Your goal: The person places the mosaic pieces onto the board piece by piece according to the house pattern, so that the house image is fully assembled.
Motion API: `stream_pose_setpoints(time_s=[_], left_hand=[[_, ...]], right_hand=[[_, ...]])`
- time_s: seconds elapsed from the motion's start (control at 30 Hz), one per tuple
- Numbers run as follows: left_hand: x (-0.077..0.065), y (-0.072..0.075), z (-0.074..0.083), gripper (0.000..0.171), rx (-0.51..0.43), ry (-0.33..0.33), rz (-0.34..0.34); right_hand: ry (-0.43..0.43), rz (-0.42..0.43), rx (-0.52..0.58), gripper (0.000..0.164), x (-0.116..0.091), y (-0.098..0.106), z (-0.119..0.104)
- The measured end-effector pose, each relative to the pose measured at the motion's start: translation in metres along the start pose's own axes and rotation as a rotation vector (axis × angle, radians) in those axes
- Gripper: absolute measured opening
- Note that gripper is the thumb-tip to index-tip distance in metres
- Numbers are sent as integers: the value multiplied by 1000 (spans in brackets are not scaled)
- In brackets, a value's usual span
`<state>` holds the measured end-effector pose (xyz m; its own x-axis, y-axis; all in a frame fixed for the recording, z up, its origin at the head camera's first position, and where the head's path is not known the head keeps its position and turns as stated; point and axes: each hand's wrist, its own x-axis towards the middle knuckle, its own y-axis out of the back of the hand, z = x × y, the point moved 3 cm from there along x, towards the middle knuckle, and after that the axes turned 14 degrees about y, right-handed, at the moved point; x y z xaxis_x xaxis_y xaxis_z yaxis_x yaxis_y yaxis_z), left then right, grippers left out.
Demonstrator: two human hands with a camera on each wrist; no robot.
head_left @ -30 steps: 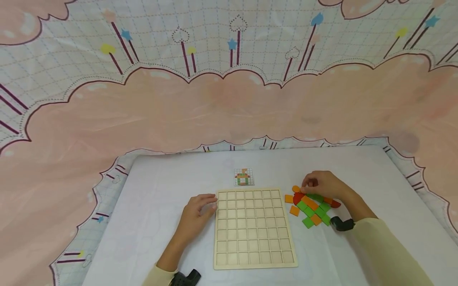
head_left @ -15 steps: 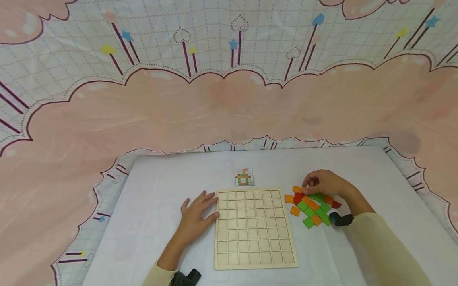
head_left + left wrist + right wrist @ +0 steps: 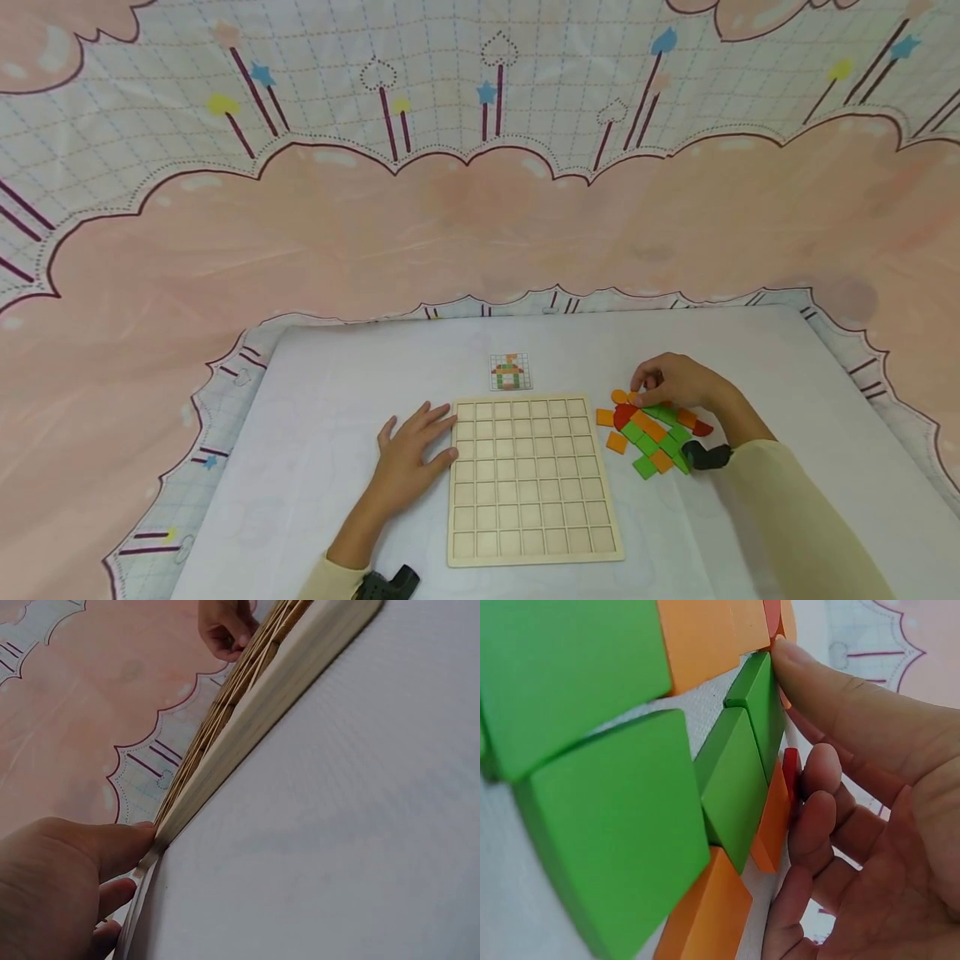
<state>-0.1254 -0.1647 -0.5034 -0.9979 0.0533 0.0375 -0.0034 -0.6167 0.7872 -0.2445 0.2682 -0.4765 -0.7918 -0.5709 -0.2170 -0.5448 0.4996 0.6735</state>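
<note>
Your pale rectangular wooden grid board [image 3: 529,492] lies flat; at its two o'clock you have flat green, orange and red tiles [image 3: 648,447] clustered, many touching.

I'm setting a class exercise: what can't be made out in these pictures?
Head view: whether the right hand pinches anything; it hides its own contact.
Head view: fine grid on the pattern card; too small.
Left wrist view: cells of the wooden board; nearly edge-on.
Right wrist view: the top-left green piece; frame cuts it off.
</note>
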Motion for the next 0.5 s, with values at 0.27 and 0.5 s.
stream_pose_setpoints(time_s=[0.27,0.5], left_hand=[[1,0,-2,51,11,1,-44],[5,3,-3,50,51,-4,-82]], right_hand=[[-9,9,0,19,-2,-1,3],[-7,19,-15,18,0,-2,1]])
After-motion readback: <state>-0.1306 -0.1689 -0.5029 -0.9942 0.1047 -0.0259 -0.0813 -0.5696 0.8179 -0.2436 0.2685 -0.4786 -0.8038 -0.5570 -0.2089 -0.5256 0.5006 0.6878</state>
